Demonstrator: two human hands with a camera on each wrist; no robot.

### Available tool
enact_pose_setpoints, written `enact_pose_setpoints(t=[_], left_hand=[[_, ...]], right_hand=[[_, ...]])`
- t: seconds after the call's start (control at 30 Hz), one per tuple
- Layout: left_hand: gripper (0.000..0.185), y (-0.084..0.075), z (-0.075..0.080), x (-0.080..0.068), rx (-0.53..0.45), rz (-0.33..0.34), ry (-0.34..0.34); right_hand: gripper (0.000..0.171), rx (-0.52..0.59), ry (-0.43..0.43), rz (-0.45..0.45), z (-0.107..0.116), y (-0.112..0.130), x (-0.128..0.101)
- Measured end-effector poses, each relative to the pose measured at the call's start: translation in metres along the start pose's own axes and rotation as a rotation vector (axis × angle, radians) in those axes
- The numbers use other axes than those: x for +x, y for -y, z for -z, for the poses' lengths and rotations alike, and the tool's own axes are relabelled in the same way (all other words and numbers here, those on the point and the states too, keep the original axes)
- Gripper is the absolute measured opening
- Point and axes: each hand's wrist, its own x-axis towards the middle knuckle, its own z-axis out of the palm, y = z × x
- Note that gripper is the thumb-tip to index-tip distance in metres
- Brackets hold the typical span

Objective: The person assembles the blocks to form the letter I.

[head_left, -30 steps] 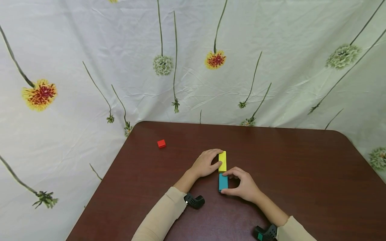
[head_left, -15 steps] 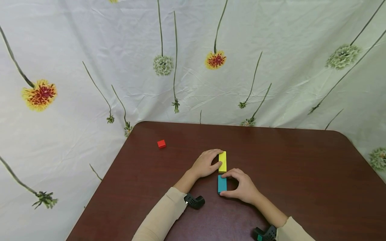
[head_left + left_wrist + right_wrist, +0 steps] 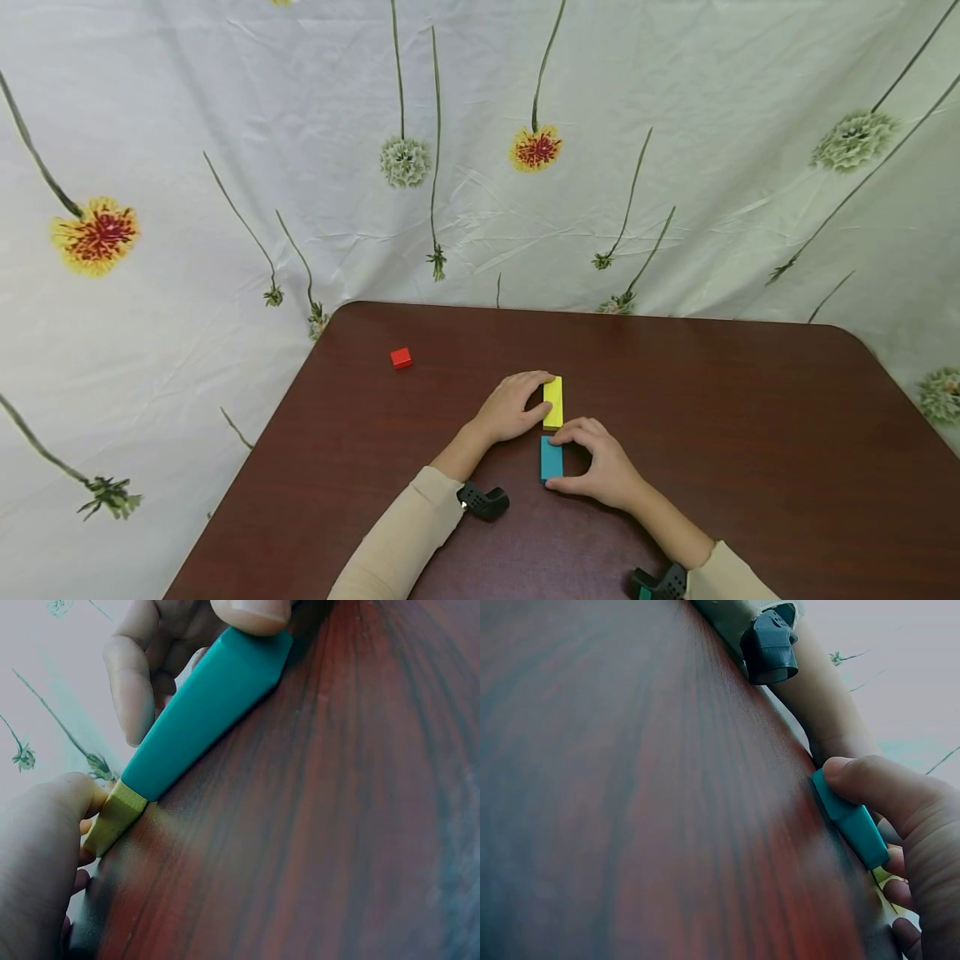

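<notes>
A flower-printed cloth (image 3: 315,100) fills the upper part of your head view, behind the dark reddish-brown table (image 3: 712,417) that spreads across the lower part. Your right hand (image 3: 606,467), right of the bottom centre, has thumb and forefinger spread lengthwise, pinching the blue block (image 3: 551,458) by its ends. Your left hand (image 3: 512,408), just left of centre, holds the yellow block (image 3: 557,404) between thumb and fingertips, parted less widely. Yellow lies directly above blue in the frame, end to end; whether they quite touch is hard to say. The smaller red block (image 3: 401,358) sits well apart, left of centre.
</notes>
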Motion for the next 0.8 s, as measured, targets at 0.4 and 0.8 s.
enact_pose_setpoints(t=[0.4,0.8], left_hand=[[0.046,-0.0007,0.0014,0.0002,-0.005,0.004,0.0],[0.046,0.0015,-0.0012,0.0011,-0.001,0.009,-0.003]], right_hand=[[0.044,-0.011,-0.001,-0.053,-0.0001,0.0005,0.0005],[0.048,-0.017,-0.004,-0.096,-0.0014,-0.0011,0.0021]])
